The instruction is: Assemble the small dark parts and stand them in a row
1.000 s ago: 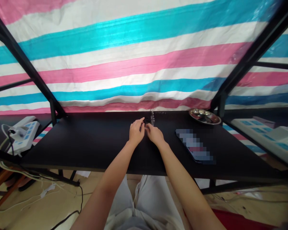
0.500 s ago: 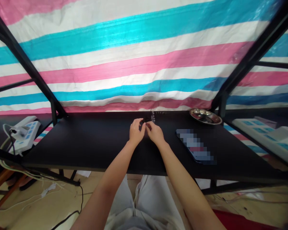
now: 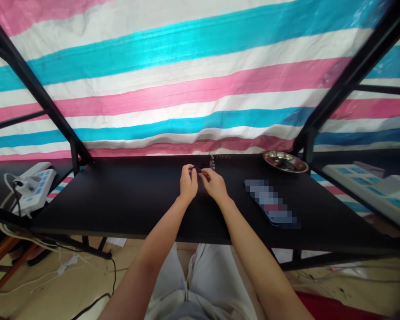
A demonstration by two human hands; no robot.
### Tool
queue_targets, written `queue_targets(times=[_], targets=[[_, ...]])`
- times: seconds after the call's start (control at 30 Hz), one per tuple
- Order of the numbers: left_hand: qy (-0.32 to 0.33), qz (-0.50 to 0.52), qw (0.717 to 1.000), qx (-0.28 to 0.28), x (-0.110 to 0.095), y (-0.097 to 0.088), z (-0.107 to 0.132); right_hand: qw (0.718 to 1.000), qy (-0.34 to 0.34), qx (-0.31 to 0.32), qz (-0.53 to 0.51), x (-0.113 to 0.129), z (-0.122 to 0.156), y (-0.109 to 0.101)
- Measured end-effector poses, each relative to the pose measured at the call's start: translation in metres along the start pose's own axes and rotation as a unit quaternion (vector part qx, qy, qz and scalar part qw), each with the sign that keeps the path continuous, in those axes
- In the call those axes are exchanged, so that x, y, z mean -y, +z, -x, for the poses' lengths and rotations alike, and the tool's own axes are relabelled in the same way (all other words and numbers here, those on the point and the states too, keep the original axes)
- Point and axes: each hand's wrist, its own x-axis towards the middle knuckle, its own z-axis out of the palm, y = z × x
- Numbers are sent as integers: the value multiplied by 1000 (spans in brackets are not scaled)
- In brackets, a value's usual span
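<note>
Both my hands meet over the middle of the black table, fingertips close together. A small, thin dark piece point(image 3: 197, 169) spans the gap between them; it is too small and dark against the table to tell its kind. My left hand point(image 3: 188, 183) pinches its left end between thumb and fingers. On the other end are the closed fingertips of my right hand point(image 3: 215, 183). Just beyond my right fingers lies a short row of small clear, shiny bead-like pieces point(image 3: 212, 162). Several smaller ones point(image 3: 224, 156) trail off to the right along the back edge.
A round shiny metal dish point(image 3: 286, 162) stands at the table's back right corner. Nearer lies a blurred-out phone-like slab point(image 3: 270, 204). Power strips point(image 3: 42, 189) rest on the left neighbouring surface, others on the right. Black frame posts and a striped sheet point(image 3: 186, 93) bound the table point(image 3: 120, 200).
My fingertips have drawn slightly apart, and more of the dark piece shows between them. My left thumb has shifted a little left. The dish, the slab and the beads stay put.
</note>
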Motion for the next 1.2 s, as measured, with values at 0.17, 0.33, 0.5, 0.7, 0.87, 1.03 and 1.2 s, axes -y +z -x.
queue_targets(times=[0.17, 0.33, 0.5, 0.7, 0.87, 1.03, 1.2], targets=[[5, -5, 1000, 14, -2, -1, 1, 1000, -6, -1, -1, 0, 0, 0], [11, -6, 1000, 14, -2, -2, 1, 1000, -25, -6, -7, -2, 0, 2], [22, 28, 999, 7, 0, -1, 2, 998, -44, -39, -28, -5, 0, 4], [19, 54, 998, 17, 3, 1, 3, 993, -73, -79, -44, -5, 1, 4], [18, 64, 998, 17, 4, 1, 3, 993, -77, -83, -42, -3, 1, 4], [18, 68, 997, 25, 5, 2, 3, 992, -82, -85, -42, -5, 1, 5], [14, 72, 997, 29, 5, 3, 3, 992, -84, -85, -39, -5, 1, 5]])
